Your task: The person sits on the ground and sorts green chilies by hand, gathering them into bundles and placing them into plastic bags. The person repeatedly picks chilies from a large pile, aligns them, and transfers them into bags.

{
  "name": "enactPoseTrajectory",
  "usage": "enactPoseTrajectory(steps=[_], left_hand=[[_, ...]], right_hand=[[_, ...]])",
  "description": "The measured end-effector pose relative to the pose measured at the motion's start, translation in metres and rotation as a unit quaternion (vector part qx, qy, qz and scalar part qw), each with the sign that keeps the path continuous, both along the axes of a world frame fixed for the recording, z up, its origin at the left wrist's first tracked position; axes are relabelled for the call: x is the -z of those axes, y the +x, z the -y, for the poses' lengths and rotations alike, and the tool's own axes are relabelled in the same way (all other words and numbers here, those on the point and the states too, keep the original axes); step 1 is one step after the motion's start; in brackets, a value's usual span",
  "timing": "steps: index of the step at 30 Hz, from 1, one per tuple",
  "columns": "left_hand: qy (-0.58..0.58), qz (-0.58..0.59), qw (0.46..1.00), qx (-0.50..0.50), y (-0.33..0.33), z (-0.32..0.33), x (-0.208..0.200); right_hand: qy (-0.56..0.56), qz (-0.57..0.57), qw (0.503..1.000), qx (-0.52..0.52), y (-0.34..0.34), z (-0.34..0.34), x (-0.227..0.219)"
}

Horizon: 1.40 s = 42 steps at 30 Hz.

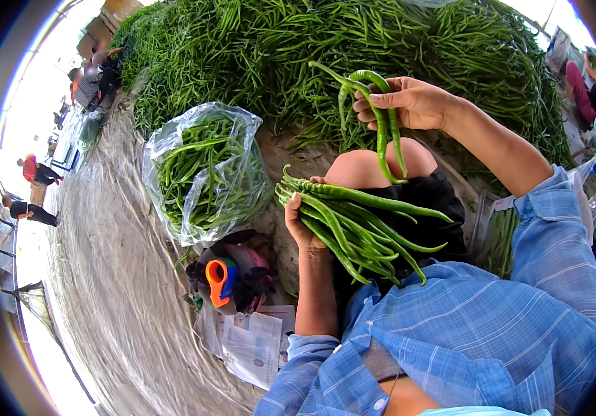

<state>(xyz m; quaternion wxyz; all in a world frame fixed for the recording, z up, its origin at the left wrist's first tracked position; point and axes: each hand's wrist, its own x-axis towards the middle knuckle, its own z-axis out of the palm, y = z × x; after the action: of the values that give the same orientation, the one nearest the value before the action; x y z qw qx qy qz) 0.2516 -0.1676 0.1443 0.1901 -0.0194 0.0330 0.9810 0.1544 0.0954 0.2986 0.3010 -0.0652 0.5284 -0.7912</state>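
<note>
A bunch of long green chili peppers (364, 225) lies across my lap, its stem ends gathered in my left hand (303, 222), whose fingers wrap round them. Higher up, my right hand (409, 104) pinches a few more green chili peppers (384, 142) between thumb and fingers; they dangle down above my knee. Beyond both hands rises a large heap of green chili peppers (298, 55). To the left of my left hand stands a clear plastic bag (204, 173) filled with the same peppers.
Next to the bag sits a dark bundle with an orange and blue tape dispenser (220, 281). Papers (253, 347) lie below it. A pale sheet (125, 277) covers the ground at left. People (38, 170) are at the far left, another person (589, 87) at far right.
</note>
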Motion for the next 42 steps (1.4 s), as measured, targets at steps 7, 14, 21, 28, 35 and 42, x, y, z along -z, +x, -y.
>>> enactPoseTrajectory(steps=[7, 14, 21, 28, 35, 42], left_hand=[[-0.058, -0.025, 0.998, -0.004, -0.002, 0.002, -0.009], [-0.052, -0.093, 0.993, -0.059, 0.003, -0.009, -0.026], [-0.055, -0.068, 0.989, -0.121, 0.003, -0.007, -0.002], [-0.039, -0.084, 0.991, -0.093, 0.001, -0.008, 0.005], [-0.031, -0.042, 0.994, -0.097, 0.012, 0.006, 0.003], [-0.006, -0.051, 0.995, -0.085, 0.005, 0.005, -0.003]], right_hand=[[0.083, -0.038, 0.994, -0.055, -0.004, 0.026, 0.003], [0.335, -0.204, 0.911, -0.129, 0.01, 0.061, 0.03], [0.361, -0.216, 0.896, -0.143, 0.036, 0.073, 0.047], [0.344, -0.302, 0.888, 0.048, 0.015, 0.071, 0.032], [0.02, -0.103, 0.994, -0.024, -0.038, 0.157, -0.008], [-0.139, 0.077, 0.977, -0.141, -0.093, 0.278, -0.042]])
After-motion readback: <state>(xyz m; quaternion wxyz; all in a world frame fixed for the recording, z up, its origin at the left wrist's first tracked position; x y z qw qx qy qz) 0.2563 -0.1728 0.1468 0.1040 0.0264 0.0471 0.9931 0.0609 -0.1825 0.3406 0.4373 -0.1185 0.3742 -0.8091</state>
